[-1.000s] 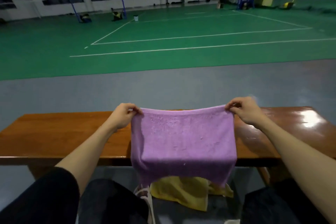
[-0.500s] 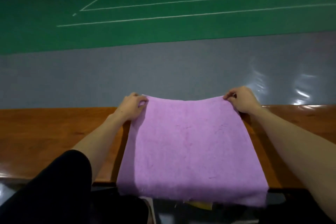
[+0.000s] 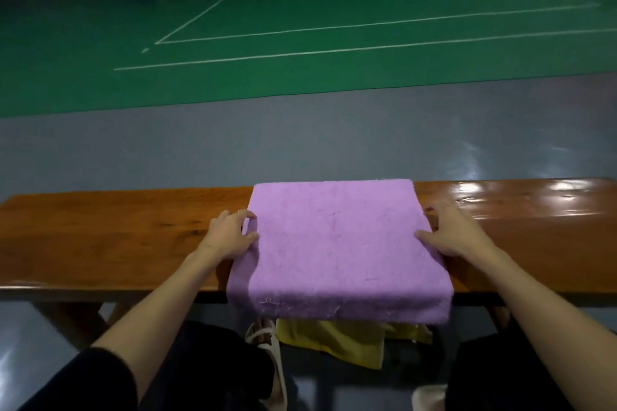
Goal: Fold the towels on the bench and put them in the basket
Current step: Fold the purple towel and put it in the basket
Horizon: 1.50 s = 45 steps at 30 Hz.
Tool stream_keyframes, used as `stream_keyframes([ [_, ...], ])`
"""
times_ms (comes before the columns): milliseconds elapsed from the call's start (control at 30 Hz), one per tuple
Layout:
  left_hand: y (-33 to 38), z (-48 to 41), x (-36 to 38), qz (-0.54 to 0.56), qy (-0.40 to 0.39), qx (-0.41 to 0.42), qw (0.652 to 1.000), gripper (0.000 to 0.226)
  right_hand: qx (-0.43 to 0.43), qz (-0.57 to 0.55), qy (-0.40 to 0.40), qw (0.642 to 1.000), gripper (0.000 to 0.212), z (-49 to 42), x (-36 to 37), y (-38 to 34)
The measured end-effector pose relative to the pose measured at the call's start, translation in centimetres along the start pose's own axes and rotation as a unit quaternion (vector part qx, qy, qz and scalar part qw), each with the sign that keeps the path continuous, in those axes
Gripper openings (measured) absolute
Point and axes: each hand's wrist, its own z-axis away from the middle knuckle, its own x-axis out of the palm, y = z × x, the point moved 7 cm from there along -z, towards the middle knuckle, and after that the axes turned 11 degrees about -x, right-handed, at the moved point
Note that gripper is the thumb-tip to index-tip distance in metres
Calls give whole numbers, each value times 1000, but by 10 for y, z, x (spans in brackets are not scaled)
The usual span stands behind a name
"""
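L hand (image 3: 228, 237): thumb and forefinger curled, pinching left edge of purple towel (image 3: 337, 243). R hand (image 3: 459, 233): fingers spread flat, thumb on right edge, gripping nothing. Towel lies flat across bench (image 3: 117, 230), near edge hanging over near side. Yellow towel (image 3: 340, 337) sits below bench, near side; basket not clearly visible.

Judgement: spread done, first fold pending. Rec.: take both corners of one edge, bring them over to meet opposite edge squarely, smooth w/ flat palms before next fold. Risk: overhang may drag cloth off.
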Motion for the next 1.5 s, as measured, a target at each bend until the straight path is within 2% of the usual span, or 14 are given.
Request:
stream_keyframes([
  [67, 1, 3, -2, 3, 0, -12, 1000, 40, 23, 20, -13, 999, 55, 0, 4, -1],
  [200, 18, 11, -7, 69, 15, -17, 997, 31, 63, -29, -4, 998, 39, -4, 14, -12],
  [300, 24, 12, -10, 91, 19, -11, 996, 29, 73, -59, 8, 996, 38, -3, 12, -15],
  [400, 17, 10, -17, 202, 0, -27, 979, 35, 89, -182, 42, 978, 36, -2, 5, -8],
  [500, 8, 11, -17, 406, -126, -96, 900, 40, 138, -390, 64, 908, 44, 4, -2, -3],
  [600, 7, 19, -15, 476, -250, -140, 832, 37, 160, -449, 9, 879, 38, 9, -2, 0],
  [667, 1, 17, -15, 471, -281, -140, 824, 35, 156, -455, -37, 876, 36, 11, 0, 4],
  [767, -8, 13, -11, 417, -311, -128, 845, 34, 111, -455, -99, 878, 38, 10, 3, 1],
  [900, -9, 12, -15, 398, -275, -102, 869, 40, 78, -420, -95, 899, 40, 9, 1, -7],
  [1100, -15, 3, -23, 446, -188, -70, 872, 44, 28, -352, 14, 935, 41, 3, -15, -10],
  [1167, -13, -3, -32, 469, -164, -64, 865, 43, 27, -370, 49, 927, 38, -3, -22, -5],
  [1267, 2, -12, -61, 542, -131, -35, 830, 42, 31, -381, 93, 919, 36, -21, -44, -4],
  [1400, 23, -21, -126, 564, -78, 28, 822, 46, -10, -399, 162, 903, 37, -47, -102, -26],
  [1500, 30, -16, -167, 594, -69, 70, 798, 43, -41, -418, 203, 885, 36, -49, -144, -42],
])
